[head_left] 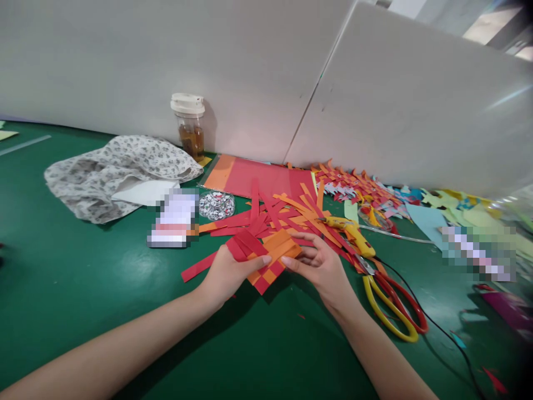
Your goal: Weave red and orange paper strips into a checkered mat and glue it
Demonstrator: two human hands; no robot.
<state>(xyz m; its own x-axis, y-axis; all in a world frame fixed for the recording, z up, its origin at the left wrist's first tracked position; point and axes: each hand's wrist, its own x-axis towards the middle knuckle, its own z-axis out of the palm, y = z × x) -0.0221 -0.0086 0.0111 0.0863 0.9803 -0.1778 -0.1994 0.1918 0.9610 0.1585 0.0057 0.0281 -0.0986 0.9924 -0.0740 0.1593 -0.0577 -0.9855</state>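
A person's left hand (220, 272) and right hand (322, 266) pinch a red-and-orange paper weave (270, 273) above the near side of a green table (250, 350), before loose strips (297, 208). Even thumb pressure and snug, squared crossings should keep it flat.

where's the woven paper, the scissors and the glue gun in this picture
woven paper (272, 273): head view, on its checked lower part
scissors (392, 305): head view, on the yellow handle
glue gun (350, 229): head view, on the yellow body
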